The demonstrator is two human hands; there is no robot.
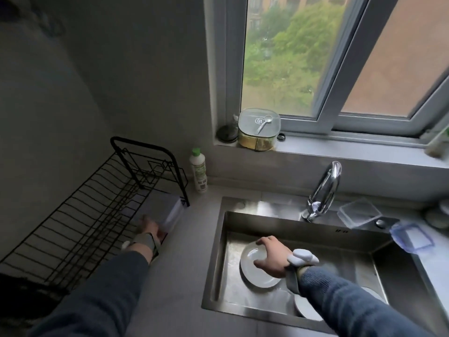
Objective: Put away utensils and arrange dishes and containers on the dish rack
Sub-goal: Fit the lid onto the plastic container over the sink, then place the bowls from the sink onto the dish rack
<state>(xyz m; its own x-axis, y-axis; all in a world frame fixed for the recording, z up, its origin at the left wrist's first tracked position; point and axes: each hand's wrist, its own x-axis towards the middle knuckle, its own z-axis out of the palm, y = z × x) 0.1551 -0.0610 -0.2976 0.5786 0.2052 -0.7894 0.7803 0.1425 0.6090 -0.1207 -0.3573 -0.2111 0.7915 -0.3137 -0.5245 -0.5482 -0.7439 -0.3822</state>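
A black wire dish rack (pixel 80 215) stands on the counter at the left, its upper tier bare. Under its right end lies a pale translucent container (pixel 167 207). My left hand (pixel 147 231) reaches in against that container; it is blurred and its grip is unclear. In the steel sink (pixel 218 263) my right hand (pixel 269 256) grips the upper rim of a white plate (pixel 257 276), thumb on its face. A second white plate (pixel 303 308) lies lower in the sink, partly hidden by my right sleeve.
A chrome faucet (pixel 325 188) rises behind the sink. A white soap bottle with a green cap (pixel 198 171) stands by the rack. A clear container (pixel 359 212) and a blue-rimmed lid (pixel 413 238) sit at the right. A lidded jar with a spoon (pixel 258 128) rests on the windowsill.
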